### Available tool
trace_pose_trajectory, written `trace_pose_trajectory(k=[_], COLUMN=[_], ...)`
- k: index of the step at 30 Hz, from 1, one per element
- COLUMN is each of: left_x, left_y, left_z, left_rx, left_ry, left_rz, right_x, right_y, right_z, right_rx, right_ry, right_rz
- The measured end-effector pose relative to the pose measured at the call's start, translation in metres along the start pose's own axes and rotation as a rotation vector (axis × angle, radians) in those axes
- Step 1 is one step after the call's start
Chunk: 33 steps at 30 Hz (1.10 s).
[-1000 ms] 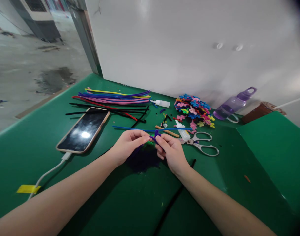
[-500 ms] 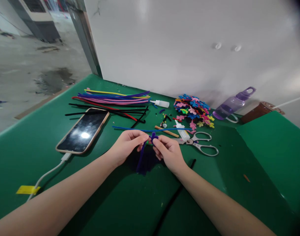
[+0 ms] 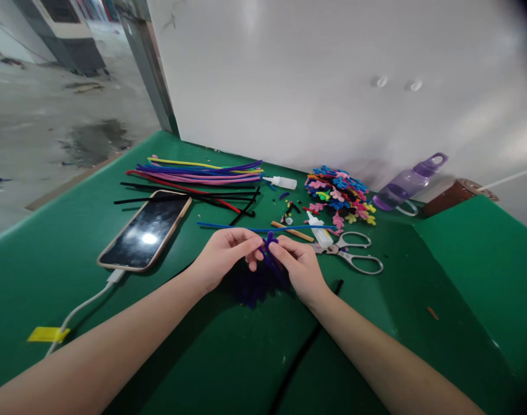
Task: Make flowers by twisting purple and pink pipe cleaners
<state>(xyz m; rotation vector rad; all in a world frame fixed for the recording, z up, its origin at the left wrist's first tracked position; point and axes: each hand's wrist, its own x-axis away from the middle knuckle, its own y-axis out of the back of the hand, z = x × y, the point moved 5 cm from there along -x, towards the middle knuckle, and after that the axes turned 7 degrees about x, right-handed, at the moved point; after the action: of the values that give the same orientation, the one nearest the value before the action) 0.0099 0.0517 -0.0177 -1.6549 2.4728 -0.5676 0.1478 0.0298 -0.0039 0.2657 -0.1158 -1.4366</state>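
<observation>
1. Two bare hands, one purple pipe cleaner (image 3: 270,237): it sits between the fingertips, apparently above the green table (image 3: 228,357). Clock is read from it, 12 being away from the person.
2. Left hand (image 3: 228,253), between 8 and 9 o'clock: thumb and forefinger pinched on the purple piece; other fingers loosely curled.
3. Right hand (image 3: 300,266), 4 o'clock: thumb and forefinger gripping the same piece; rest of the fingers mostly hidden.
4. Risk: the pinch is tiny, so a slip by either thumb could let the bent loops spring apart or twist crooked.
5. Risk: the loose tail (image 3: 273,265) hangs near a dim purple heap (image 3: 251,291) at 7 o'clock; fuzzy on fuzzy, it could snag.
6. Risk: right knuckles are near the scissors (image 3: 333,249) and glue bottle (image 3: 322,236), both around 3 o'clock; a wide swing could knock them.
7. Pointing: looped end stands up toward 12; tail drops toward 5.
8. Long axis: roughly 11-to-5, but bent, so no single straight line; fingers cover part of it.
</observation>
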Motion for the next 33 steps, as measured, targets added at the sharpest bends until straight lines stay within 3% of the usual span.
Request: trace_pose_trajectory(k=[15,25,33], left_x=[0.0033,0.0031,0.0036], left_y=[-0.0016,-0.0046,-0.0051], left_z=[-0.0067,-0.0036,-0.0065], left_rx=[-0.182,-0.187,-0.301], left_ry=[-0.05,-0.039,-0.114], left_rz=[-0.008,0.036,0.051], right_x=[0.0001,0.0,0.0024], right_y=[-0.0005,-0.0011,0.0013], right_z=[0.0007,0.0004,0.0004], right_rx=[0.016,0.06,0.025], right_ry=[-0.073,-0.065,-0.092], right_rz=[0.08,0.05,-0.002])
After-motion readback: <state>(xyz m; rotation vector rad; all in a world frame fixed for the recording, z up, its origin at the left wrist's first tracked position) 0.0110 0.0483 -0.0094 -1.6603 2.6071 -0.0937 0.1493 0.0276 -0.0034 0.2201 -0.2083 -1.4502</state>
